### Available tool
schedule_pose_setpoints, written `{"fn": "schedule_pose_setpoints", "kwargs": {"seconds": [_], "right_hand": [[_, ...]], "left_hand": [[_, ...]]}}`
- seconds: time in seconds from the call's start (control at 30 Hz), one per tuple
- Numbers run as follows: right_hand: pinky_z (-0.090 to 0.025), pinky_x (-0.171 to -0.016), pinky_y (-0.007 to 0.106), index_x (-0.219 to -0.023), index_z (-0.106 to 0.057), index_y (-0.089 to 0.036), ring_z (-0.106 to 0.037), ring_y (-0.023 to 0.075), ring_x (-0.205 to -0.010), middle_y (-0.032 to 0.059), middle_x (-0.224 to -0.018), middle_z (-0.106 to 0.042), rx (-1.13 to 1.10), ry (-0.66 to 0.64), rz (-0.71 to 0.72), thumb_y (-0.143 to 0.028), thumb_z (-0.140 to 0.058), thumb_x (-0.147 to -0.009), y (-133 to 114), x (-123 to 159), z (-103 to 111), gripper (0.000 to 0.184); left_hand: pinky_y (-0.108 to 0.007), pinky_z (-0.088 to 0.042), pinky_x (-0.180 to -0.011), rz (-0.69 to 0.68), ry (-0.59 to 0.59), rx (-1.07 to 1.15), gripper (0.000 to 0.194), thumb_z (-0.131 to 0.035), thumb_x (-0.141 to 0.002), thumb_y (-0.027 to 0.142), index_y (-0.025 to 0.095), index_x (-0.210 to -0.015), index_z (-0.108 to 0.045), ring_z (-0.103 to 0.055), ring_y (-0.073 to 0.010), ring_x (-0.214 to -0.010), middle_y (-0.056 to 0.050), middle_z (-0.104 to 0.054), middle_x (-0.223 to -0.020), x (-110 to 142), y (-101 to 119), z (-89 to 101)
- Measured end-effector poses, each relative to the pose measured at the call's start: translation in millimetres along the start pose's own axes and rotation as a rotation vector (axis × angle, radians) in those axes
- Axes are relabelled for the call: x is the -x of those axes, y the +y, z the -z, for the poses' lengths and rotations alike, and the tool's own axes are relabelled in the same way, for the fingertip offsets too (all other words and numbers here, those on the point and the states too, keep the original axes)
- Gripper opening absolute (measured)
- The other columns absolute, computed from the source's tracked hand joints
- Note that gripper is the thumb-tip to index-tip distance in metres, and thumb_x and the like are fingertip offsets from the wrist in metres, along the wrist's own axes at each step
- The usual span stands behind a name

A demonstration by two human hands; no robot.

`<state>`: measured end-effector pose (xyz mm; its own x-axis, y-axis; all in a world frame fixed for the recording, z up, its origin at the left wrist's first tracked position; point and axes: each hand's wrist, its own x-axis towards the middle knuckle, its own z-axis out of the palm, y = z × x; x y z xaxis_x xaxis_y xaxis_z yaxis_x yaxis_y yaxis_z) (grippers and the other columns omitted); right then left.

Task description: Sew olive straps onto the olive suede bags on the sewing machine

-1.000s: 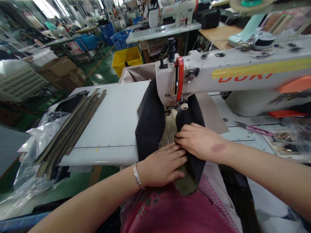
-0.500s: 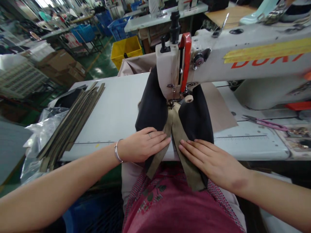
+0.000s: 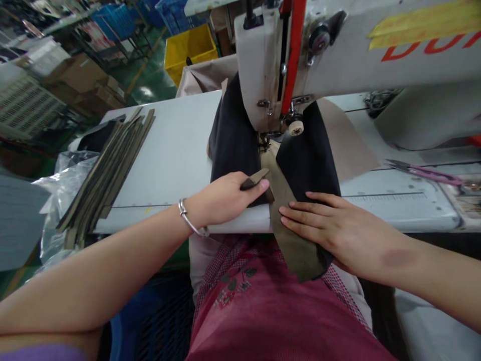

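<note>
A dark fabric piece (image 3: 240,135) with olive fabric strips along its slit lies under the needle area of a white sewing machine (image 3: 255,75). My left hand (image 3: 225,198) pinches the left flap, folding its olive edge up between thumb and fingers. On the right flap, my right hand (image 3: 330,225) lies flat with fingers spread, pressing the olive strip (image 3: 296,245) and the dark cloth beside it. The strip's lower end hangs over the table edge onto the apron. The fingertips of my left hand are partly hidden under the folded cloth.
Olive-brown strips (image 3: 112,170) lie stacked at the left of the white table (image 3: 176,145), beside clear plastic (image 3: 67,180). Pink-handled thread snips (image 3: 424,173) rest at the right. A beige sheet (image 3: 349,143) lies under the machine arm; a yellow bin (image 3: 190,50) stands behind.
My hands have moved apart from the slit. My left hand went from lying flat on the left flap to pinching and folding its edge. My right hand stays flat. The view has tilted down.
</note>
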<state>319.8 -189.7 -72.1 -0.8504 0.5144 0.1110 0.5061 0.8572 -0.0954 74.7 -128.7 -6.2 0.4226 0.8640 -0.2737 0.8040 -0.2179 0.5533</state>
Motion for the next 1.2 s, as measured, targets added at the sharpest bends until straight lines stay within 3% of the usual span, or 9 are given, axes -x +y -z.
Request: {"fn": "schedule_pose_setpoints", "kwargs": {"seconds": [0.23, 0.37, 0.43, 0.5, 0.6, 0.73, 0.87, 1.2], "right_hand": [[-0.035, -0.108, 0.049, -0.137, -0.05, -0.019, -0.048, 0.0225, -0.129, 0.0027, -0.142, -0.05, -0.02, 0.002, -0.009, -0.012, -0.046, -0.081, 1.5, 1.5, 0.5, 0.057], [-0.037, -0.106, 0.048, -0.135, -0.052, -0.018, -0.051, 0.0231, -0.126, 0.0039, -0.14, -0.052, 0.001, 0.021, -0.003, -0.013, -0.046, -0.082, -1.2, 0.5, -0.7, 0.054], [-0.041, -0.103, 0.046, -0.132, -0.055, -0.016, -0.053, 0.0238, -0.122, 0.0055, -0.139, -0.054, 0.021, 0.048, -0.013, -0.014, -0.047, -0.084, -6.8, 0.0, -3.1, 0.049], [-0.044, -0.097, 0.044, -0.13, -0.057, -0.014, -0.054, 0.025, -0.119, 0.0081, -0.139, -0.053, 0.046, 0.068, -0.047, -0.016, -0.049, -0.085, -14.3, -0.1, -6.4, 0.046], [-0.047, -0.092, 0.042, -0.132, -0.055, -0.015, -0.055, 0.0265, -0.115, 0.0112, -0.141, -0.051, 0.071, 0.067, -0.093, -0.018, -0.053, -0.084, -24.0, 0.8, -9.7, 0.049], [-0.047, -0.091, 0.04, -0.137, -0.051, -0.016, -0.055, 0.0241, -0.111, 0.0099, -0.139, -0.053, 0.059, 0.049, -0.101, -0.022, -0.057, -0.082, -27.7, 0.3, -6.2, 0.055], [-0.048, -0.085, 0.04, -0.137, -0.051, -0.016, -0.057, 0.0237, -0.103, 0.0094, -0.134, -0.057, 0.06, 0.036, -0.1, -0.025, -0.059, -0.08, -26.8, -3.6, -0.3, 0.058], [-0.045, -0.088, 0.04, -0.129, -0.058, -0.018, -0.055, 0.0243, -0.106, 0.0083, -0.132, -0.059, 0.065, 0.024, -0.079, -0.024, -0.057, -0.082, -21.3, -8.4, 1.0, 0.047]], "left_hand": [[-0.028, -0.045, -0.071, 0.005, -0.073, -0.032, 0.044, -0.042, -0.094, 0.048, 0.012, -0.097, -0.066, -0.06, -0.0165, -0.072, -0.005, -0.066, -0.079, -16.0, 1.6, 5.9], [-0.03, -0.047, -0.069, -0.053, -0.087, -0.163, 0.05, -0.036, -0.096, 0.048, 0.011, -0.09, -0.069, -0.062, -0.0185, -0.071, -0.007, -0.068, -0.077, -9.9, 2.7, 2.4], [-0.032, -0.049, -0.072, -0.175, -0.144, -0.299, 0.044, -0.041, -0.095, 0.044, 0.012, -0.091, -0.07, -0.065, -0.0206, -0.075, -0.009, -0.07, -0.083, -2.8, 2.5, -4.8], [-0.035, -0.049, -0.083, -0.357, -0.198, -0.435, 0.033, -0.052, -0.089, 0.035, 0.012, -0.104, -0.07, -0.066, -0.0231, -0.09, -0.013, -0.071, -0.103, 5.5, 1.0, -14.1], [-0.042, -0.042, -0.102, -0.555, -0.196, -0.55, 0.046, -0.06, -0.082, 0.028, 0.01, -0.124, -0.06, -0.057, -0.0268, -0.117, -0.017, -0.059, -0.131, 15.9, -3.4, -26.8], [-0.044, -0.042, -0.103, -0.52, -0.142, -0.553, 0.055, -0.06, -0.08, 0.03, 0.015, -0.133, -0.055, -0.051, -0.0304, -0.124, -0.016, -0.052, -0.136, 22.7, -9.2, -34.5], [-0.046, -0.033, -0.112, -0.507, -0.147, -0.535, 0.06, -0.059, -0.079, 0.031, 0.014, -0.136, -0.052, -0.038, -0.0332, -0.136, -0.017, -0.045, -0.142, 25.0, -11.6, -36.9], [-0.044, -0.034, -0.111, -0.507, -0.123, -0.521, 0.058, -0.058, -0.08, 0.032, 0.013, -0.134, -0.053, -0.041, -0.0315, -0.135, -0.019, -0.046, -0.141, 16.2, -12.5, -35.4]]}}
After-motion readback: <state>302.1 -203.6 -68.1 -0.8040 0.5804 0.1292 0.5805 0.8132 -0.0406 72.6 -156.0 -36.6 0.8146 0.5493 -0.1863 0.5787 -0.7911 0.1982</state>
